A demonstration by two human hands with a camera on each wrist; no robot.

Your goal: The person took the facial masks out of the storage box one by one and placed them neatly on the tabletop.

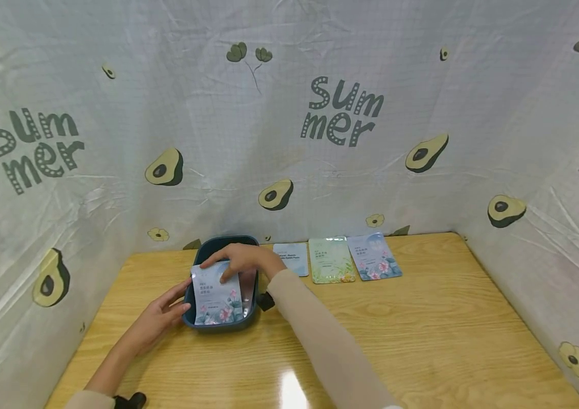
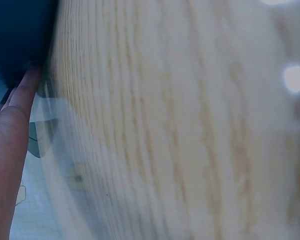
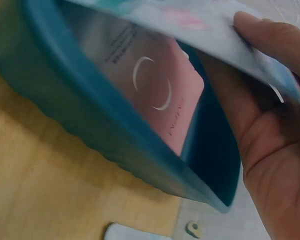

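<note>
Over the dark blue plastic bin (image 1: 225,326), my right hand (image 1: 242,258) pinches a pale lilac sachet with pink flowers (image 1: 216,295) near its upper edge. In the right wrist view the thumb lies on the sachet's printed face (image 3: 210,35) and the other fingers go behind it. Beneath it, inside the bin, a pink packet (image 3: 165,85) leans at a slant. My left hand (image 1: 159,315) is at the bin's left side, fingers fairly straight along the outer wall. The left wrist view shows one finger (image 2: 15,115) reaching the blue wall (image 2: 20,30).
Right of the bin, along the back edge of the wooden table (image 1: 422,341), lie a light blue packet (image 1: 294,258), a green floral packet (image 1: 331,261) and another lilac floral packet (image 1: 375,257). A white avocado-print sheet (image 1: 218,142) hangs behind and at both sides.
</note>
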